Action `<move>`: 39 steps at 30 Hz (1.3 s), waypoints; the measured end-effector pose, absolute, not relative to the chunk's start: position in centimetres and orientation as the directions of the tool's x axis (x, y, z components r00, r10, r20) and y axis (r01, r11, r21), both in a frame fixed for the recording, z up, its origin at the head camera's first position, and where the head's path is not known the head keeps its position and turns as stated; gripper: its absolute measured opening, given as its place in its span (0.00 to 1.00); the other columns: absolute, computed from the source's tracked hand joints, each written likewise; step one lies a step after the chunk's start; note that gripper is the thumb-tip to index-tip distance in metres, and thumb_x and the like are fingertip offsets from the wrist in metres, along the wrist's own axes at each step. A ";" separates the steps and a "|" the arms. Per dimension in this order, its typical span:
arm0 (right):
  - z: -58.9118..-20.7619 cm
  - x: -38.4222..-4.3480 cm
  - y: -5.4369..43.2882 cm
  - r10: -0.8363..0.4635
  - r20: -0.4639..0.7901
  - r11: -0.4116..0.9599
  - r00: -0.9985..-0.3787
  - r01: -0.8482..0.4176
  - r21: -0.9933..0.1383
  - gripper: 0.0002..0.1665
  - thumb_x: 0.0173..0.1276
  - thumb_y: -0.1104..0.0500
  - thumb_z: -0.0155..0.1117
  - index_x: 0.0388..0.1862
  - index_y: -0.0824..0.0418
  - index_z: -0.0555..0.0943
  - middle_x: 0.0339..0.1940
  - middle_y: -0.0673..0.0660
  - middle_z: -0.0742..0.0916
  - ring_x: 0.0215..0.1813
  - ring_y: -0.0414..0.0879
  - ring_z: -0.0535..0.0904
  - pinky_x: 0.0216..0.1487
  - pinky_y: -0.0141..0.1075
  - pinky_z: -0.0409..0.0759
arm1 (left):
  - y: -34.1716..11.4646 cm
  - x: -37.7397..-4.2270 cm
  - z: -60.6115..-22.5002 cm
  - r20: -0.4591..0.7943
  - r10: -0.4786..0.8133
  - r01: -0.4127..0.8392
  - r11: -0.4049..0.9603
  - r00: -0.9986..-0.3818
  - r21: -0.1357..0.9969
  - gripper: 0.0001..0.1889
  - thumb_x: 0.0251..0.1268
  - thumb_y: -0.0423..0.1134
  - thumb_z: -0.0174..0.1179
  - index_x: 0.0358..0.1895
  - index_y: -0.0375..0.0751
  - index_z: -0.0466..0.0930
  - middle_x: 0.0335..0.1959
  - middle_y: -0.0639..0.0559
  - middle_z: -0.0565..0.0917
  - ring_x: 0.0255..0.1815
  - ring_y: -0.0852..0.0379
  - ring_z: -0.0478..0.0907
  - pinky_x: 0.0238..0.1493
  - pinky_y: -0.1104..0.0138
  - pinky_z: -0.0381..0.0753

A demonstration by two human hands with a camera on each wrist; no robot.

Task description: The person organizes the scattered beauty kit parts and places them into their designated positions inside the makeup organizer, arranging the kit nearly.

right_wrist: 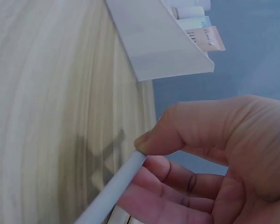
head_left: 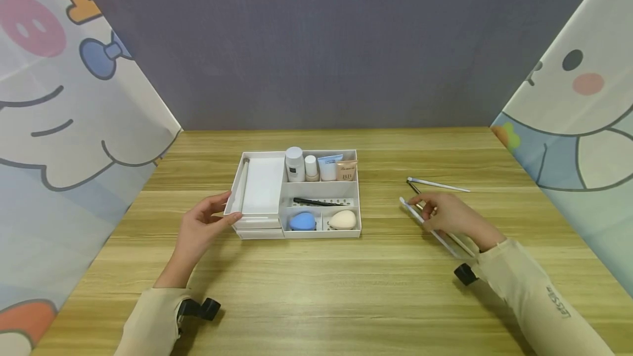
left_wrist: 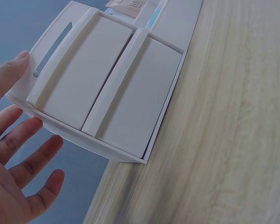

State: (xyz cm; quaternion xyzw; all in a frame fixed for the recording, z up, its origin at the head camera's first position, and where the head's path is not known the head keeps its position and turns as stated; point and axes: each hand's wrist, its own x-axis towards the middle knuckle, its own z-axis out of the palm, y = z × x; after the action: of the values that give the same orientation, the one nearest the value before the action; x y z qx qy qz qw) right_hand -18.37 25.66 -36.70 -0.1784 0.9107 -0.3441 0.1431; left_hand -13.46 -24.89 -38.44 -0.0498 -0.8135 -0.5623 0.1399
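A white makeup organizer stands on the table, with two drawers on its left part. My left hand touches its left front corner, thumb near the top edge and the other fingers spread along the side. Off to the right, my right hand pinches a thin white-handled makeup brush between thumb and fingers, tilted above the table. Under that hand lies a dark-tipped makeup brush, partly hidden. Just beyond it is another white makeup brush.
In the organizer are a light-handled brush, a white bottle, a smaller bottle, two tubes, a black pen-like stick, a blue sponge and a cream sponge. A grey panel stands behind the table.
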 end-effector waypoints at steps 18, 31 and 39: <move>-35.7 -19.0 24.7 -0.455 -0.130 0.460 -0.881 -0.108 -0.881 0.35 0.63 0.73 0.64 0.69 0.74 0.66 0.38 0.64 0.79 0.27 0.49 0.81 0.27 0.47 0.86 | -25.0 -13.5 -38.5 0.275 -0.064 0.233 0.365 -0.959 0.901 0.25 0.59 0.31 0.72 0.61 0.32 0.78 0.45 0.64 0.84 0.45 0.69 0.80 0.41 0.75 0.81; -36.2 -19.4 23.2 -0.439 -0.052 0.261 -0.897 -0.072 -0.963 0.36 0.59 0.77 0.60 0.68 0.78 0.64 0.39 0.67 0.80 0.28 0.48 0.83 0.30 0.48 0.87 | -25.0 -13.5 -38.5 0.278 -0.065 0.237 0.360 -0.958 0.902 0.25 0.59 0.31 0.71 0.61 0.32 0.78 0.47 0.66 0.83 0.46 0.70 0.80 0.42 0.75 0.81; -36.9 -19.8 22.2 -0.459 0.006 0.095 -0.888 -0.056 -0.994 0.33 0.60 0.80 0.57 0.66 0.73 0.67 0.37 0.62 0.82 0.29 0.46 0.83 0.29 0.44 0.87 | -24.9 -13.5 -38.4 0.280 -0.065 0.241 0.350 -0.958 0.905 0.25 0.59 0.30 0.71 0.60 0.30 0.78 0.46 0.68 0.83 0.46 0.70 0.80 0.42 0.75 0.81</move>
State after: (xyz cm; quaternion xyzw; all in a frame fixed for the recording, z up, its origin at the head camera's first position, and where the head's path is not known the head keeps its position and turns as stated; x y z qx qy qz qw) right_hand -19.78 22.22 -36.89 -0.1781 0.7235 -0.6487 0.1554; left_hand -13.48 -24.93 -38.44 -0.0543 -0.8106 -0.5673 0.1346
